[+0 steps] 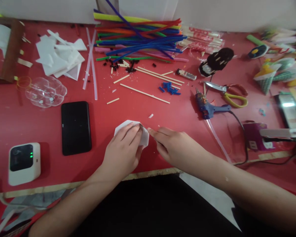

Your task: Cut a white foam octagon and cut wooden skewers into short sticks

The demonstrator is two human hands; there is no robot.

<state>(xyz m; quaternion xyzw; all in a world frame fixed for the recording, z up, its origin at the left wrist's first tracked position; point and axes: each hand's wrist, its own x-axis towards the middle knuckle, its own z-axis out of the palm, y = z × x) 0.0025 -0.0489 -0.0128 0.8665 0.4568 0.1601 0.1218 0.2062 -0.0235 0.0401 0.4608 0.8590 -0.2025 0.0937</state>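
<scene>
A white folded paper piece [123, 125] with angled edges lies on the red table near its front edge. My left hand [124, 148] is over it, fingers close together and holding it against the tabletop, so much of the paper is hidden. Just right of the paper is my right hand [171, 143], closed, its forefinger reaching toward the paper's right edge. Whether anything small sits in those fingers cannot be made out. A small white scrap [151, 116] lies beyond the hands.
Pipe cleaners [143, 36] lie at the back; thin wooden sticks [145, 93] and blue bits [171, 88] lie nearer. To the right are a glue gun [207, 107] and scissors [227, 92]. Leftward are a black phone [76, 128], a white device [24, 164] and paper pieces [61, 56].
</scene>
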